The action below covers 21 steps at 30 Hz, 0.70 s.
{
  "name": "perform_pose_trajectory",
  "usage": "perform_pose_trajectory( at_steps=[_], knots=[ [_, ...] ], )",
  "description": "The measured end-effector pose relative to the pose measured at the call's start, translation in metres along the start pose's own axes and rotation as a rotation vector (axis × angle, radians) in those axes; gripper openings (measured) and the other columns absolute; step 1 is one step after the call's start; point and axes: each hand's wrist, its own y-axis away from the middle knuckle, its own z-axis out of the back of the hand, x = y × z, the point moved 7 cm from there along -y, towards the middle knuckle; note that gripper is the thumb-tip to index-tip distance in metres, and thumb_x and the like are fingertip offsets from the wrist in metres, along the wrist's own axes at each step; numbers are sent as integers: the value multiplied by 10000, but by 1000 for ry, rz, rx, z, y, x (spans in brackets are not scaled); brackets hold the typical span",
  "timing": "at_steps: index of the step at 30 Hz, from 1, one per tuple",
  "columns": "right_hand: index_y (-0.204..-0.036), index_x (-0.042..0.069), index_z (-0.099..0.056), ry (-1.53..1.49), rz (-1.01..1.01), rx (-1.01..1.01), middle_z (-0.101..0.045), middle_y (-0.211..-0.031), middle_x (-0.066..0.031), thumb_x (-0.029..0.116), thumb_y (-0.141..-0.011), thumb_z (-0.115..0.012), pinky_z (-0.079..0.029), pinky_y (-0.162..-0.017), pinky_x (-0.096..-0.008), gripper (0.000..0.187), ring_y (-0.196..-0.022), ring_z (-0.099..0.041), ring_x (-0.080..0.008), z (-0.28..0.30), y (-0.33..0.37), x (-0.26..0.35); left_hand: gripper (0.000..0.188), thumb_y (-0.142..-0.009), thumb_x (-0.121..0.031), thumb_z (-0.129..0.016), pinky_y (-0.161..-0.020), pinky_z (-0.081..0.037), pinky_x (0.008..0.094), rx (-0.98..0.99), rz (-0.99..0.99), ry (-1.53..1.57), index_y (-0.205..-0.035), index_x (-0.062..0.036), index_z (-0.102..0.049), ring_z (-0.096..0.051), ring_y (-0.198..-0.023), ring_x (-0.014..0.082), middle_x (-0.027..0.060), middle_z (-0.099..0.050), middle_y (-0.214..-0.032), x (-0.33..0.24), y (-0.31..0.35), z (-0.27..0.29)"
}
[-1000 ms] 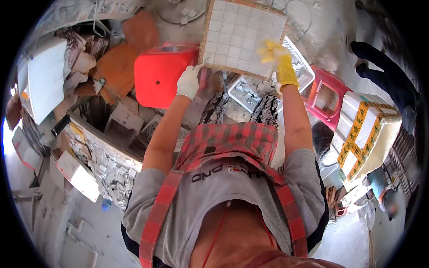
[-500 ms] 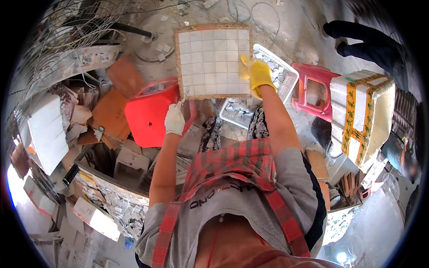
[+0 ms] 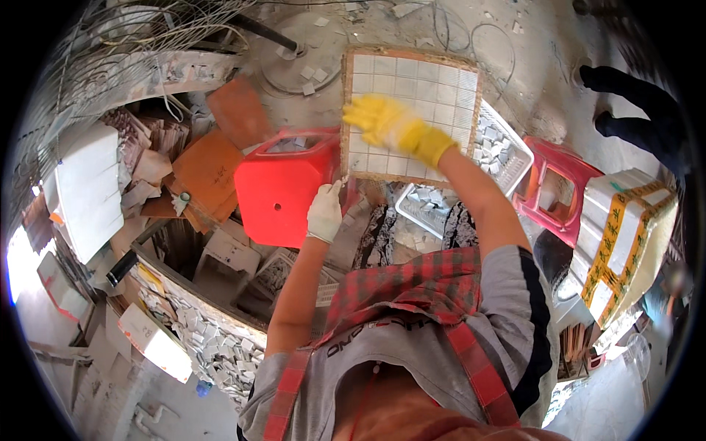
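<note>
Far centre: one square tiled board (image 3: 346, 81), its rim brown, faced with rows of white tiles (image 3: 423, 92). Left hand (image 3: 324, 213), white glove: fingers pinched on the board's near left corner. Right hand (image 3: 397, 128), yellow glove, blurred: fingers outstretched over the tiles, unclenched; contact cannot be told. Left of board: red stool (image 3: 276, 209). Right: white basket (image 3: 515, 136) of tile pieces; farther right, pink stool (image 3: 562, 160).
</note>
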Motion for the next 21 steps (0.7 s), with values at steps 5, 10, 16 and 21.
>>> perform_pose_trajectory(
  at_steps=[5, 10, 16, 21],
  knots=[
    [-1308, 79, -652, 428, -493, -89, -567, -1477, -130, 263, -919, -610, -359, -1178, -450, 432, -1384, -491, -315, 24, -46, -117, 420, -920, -47, -539, -820, -560, 472, -45, -4, -30, -1328, -56, -638, -658, -995, 382, 180, -633, -1159, -5, -7, 2],
    [-1308, 86, -649, -97, -103, 28, -601, -1421, -141, 323, -973, -563, -394, -1152, -437, 419, -1342, -521, -318, -28, 25, 30, 385, -949, -35, -522, -842, -555, 449, -94, -9, -17, -1313, -44, -647, -659, -1005, 369, 181, -646, -1145, -9, 3, -1],
    [-1382, 84, -582, 314, -666, 65, -560, -1470, -128, 397, -998, -550, -375, -1169, -473, 496, -1352, -515, -312, 87, 102, -89, 372, -967, -30, -562, -838, -557, 414, -182, -93, 94, -1327, -58, -653, -664, -990, 340, 168, -645, -1144, -3, 8, -5],
    [-1413, 47, -545, 185, -583, -29, -524, -1503, -172, 368, -1000, -543, -366, -1180, -476, 523, -1394, -487, -337, 8, 101, 30, 354, -995, -50, -562, -767, -546, 328, -80, 312, 466, -1338, -33, -649, -660, -845, 207, 113, -668, -1058, 27, 36, -21]
  ],
)
